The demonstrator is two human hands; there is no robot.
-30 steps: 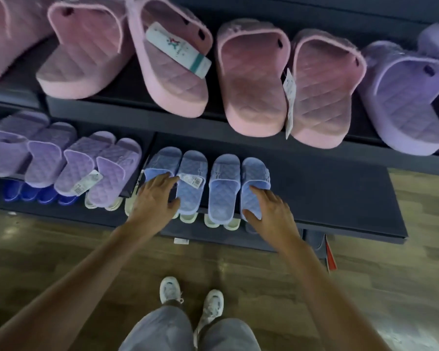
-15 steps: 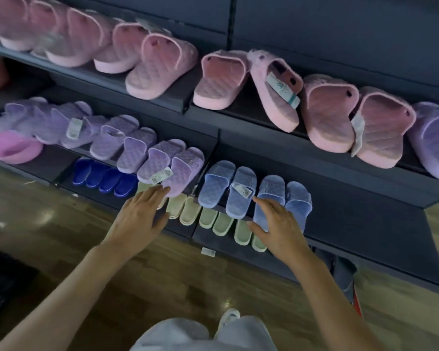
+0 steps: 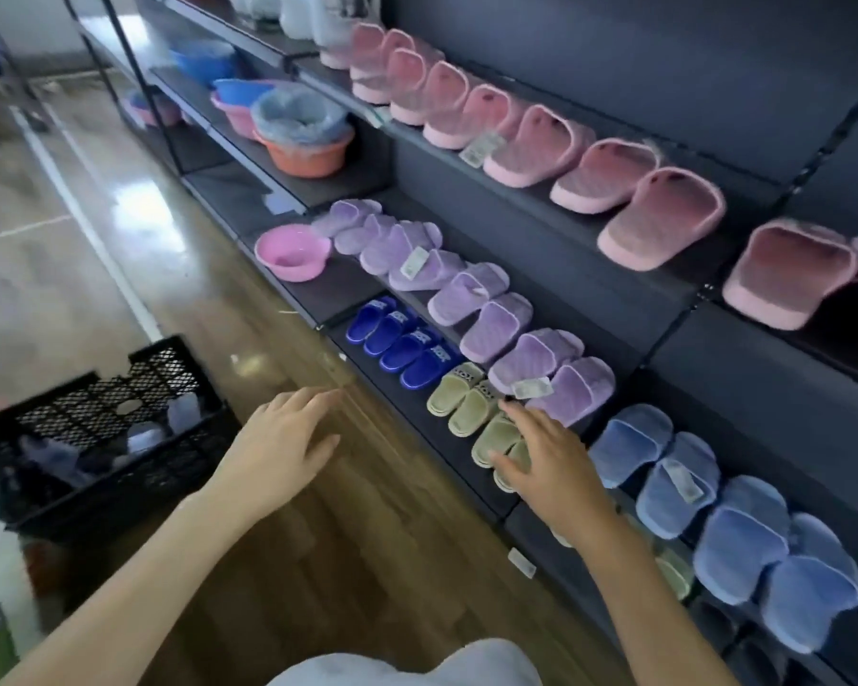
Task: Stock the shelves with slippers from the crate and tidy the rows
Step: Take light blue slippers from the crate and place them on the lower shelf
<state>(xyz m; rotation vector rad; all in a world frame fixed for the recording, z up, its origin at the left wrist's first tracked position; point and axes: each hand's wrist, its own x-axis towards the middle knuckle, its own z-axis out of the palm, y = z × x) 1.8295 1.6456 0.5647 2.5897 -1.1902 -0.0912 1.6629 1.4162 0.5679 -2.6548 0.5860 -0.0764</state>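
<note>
The shelves [image 3: 556, 230] are filled in rows: pink slippers [image 3: 536, 146] along the top, purple slippers [image 3: 466, 294] in the middle, light blue slippers [image 3: 744, 542] at the near right. A black crate [image 3: 110, 492] is set on the floor at the left, its pale contents too blurred to be identified. Dark blue slippers [image 3: 402, 339] and green slippers [image 3: 459, 388] are ranged on the lowest shelf. The left hand [image 3: 278, 448] is held over the floor, its grip spread and empty; the right hand [image 3: 551, 462] is laid over the green slippers, grip spread.
</note>
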